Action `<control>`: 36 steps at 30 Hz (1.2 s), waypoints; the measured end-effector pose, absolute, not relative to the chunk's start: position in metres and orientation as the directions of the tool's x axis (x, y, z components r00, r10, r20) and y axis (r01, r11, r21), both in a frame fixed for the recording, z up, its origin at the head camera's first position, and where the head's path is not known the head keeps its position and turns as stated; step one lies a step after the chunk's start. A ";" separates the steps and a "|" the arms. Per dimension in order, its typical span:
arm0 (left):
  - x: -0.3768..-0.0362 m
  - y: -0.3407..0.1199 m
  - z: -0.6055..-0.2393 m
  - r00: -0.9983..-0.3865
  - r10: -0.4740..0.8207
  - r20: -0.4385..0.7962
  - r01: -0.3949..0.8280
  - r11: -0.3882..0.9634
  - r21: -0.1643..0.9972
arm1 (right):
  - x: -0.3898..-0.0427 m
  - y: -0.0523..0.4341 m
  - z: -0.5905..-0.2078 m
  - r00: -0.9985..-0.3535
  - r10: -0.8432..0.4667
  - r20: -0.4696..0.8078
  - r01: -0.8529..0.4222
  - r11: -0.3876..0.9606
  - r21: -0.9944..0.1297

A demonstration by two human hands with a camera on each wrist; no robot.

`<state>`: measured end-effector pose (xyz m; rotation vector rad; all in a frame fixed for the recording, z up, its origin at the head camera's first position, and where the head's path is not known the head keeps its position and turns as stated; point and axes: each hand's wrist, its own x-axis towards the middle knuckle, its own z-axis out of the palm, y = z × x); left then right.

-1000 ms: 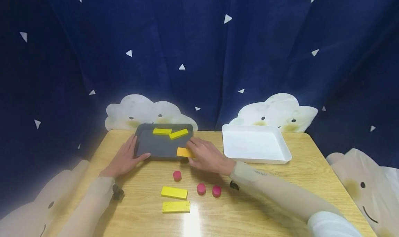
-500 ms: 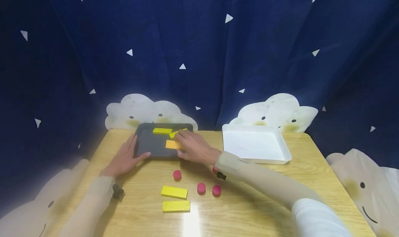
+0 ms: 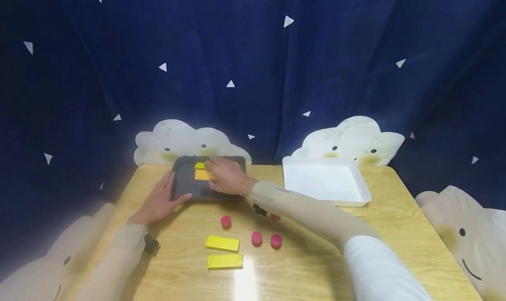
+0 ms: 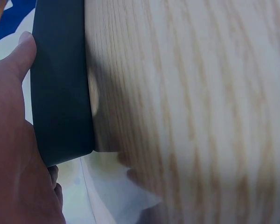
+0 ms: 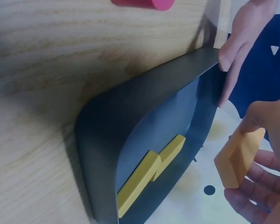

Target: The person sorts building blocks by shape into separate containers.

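My right hand point(image 3: 228, 176) pinches an orange rectangular block point(image 5: 239, 157) between thumb and fingers, over the dark grey tray point(image 3: 186, 191). Two yellow blocks lie inside that tray; in the head view the hand partly covers them, while the right wrist view shows a nearer yellow block point(image 5: 139, 183) and a farther yellow block point(image 5: 170, 156) end to end. At the tray's left side rests my left hand point(image 3: 157, 201), fingers straight along the outer wall and thumb stretched over the front rim. Its thumb point(image 4: 22, 53) lies on the tray's edge in the left wrist view.
A white tray point(image 3: 322, 180) stands at the back right of the wooden table point(image 3: 178, 266). In front of the dark tray lie two more yellow blocks point(image 3: 222, 244) and several red cylinders point(image 3: 256, 238), one partly behind my right wrist. A dark blue curtain point(image 3: 253, 72) hangs behind.
My right hand has carried the orange block leftward and toward the back, from the dark tray's front right corner to over its back middle. The left hand has stayed in place.
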<state>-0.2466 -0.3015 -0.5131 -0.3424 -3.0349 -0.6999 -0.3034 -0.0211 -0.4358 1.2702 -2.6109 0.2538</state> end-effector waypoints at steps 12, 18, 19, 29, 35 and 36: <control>-0.245 -0.301 -0.510 -0.973 0.216 0.080 0.229 0.872 0.433 | -0.327 -0.046 -0.448 -0.582 -0.752 0.309 -0.781 0.623 0.047; -0.246 -0.302 -0.512 -0.971 0.220 0.096 0.240 0.871 0.429 | -0.334 -0.054 -0.456 -0.573 -0.759 0.310 -0.781 0.620 0.074; -0.246 -0.302 -0.511 -0.970 0.221 0.097 0.241 0.871 0.429 | -0.335 -0.056 -0.457 -0.578 -0.759 0.300 -0.778 0.623 0.078; -0.246 -0.303 -0.511 -0.970 0.222 0.095 0.241 0.870 0.431 | -0.344 -0.069 -0.465 -0.595 -0.761 0.260 -0.767 0.634 0.101; -0.249 -0.305 -0.516 -0.971 0.221 0.087 0.237 0.876 0.421 | -0.346 -0.080 -0.471 -0.619 -0.753 0.222 -0.754 0.649 0.100; -0.249 -0.305 -0.516 -0.971 0.222 0.083 0.236 0.876 0.421 | -0.345 -0.081 -0.472 -0.624 -0.752 0.215 -0.752 0.652 0.098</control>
